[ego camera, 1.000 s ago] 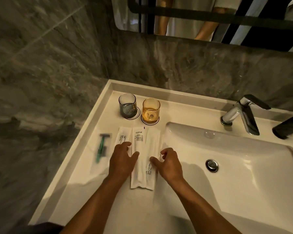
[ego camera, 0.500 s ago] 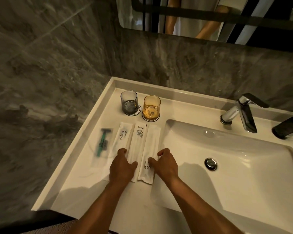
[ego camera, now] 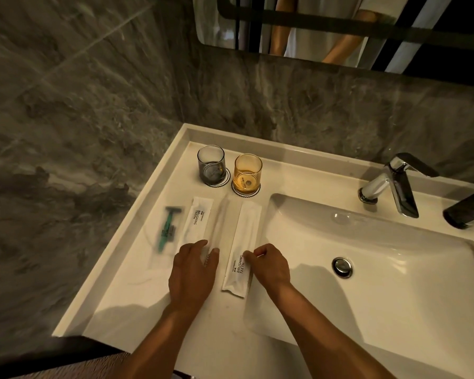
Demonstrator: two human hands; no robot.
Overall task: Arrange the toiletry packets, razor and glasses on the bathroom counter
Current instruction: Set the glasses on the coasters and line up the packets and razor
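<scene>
From my feed, both forearms reach in from the bottom edge over the white counter (ego camera: 137, 285). The left hand (ego camera: 193, 272) lies palm down, fingers spread flat and loosely extended, pressing on the near ends of 2 packets; it grips nothing, just rests on them. Under its fingertips, the left packet (ego camera: 197, 220) runs away from the hand toward the glasses, its "BRUSHING TEETH" print facing up. The middle packet (ego camera: 219, 222) is blurred (I can only make out its pale outline), passing beneath the thumb side of that hand.

The right hand (ego camera: 270, 265) is curled, knuckles up, with thumb and forefinger pinched narrow on the right edge of the right packet (ego camera: 242, 244), close to its printed near end. That packet lies flat, apart from the middle one, with its far end pointing at the amber glass (ego camera: 247, 173).

Beyond both hands, the grey glass (ego camera: 211, 164) and the amber one stand upright just beside each other, each on a round coaster. Left of the left hand, the green razor (ego camera: 168, 228) lies in its clear wrapper, near the counter's raised edge. Right of the right hand is the sink (ego camera: 394, 269), with the tap (ego camera: 394, 181) behind it.
</scene>
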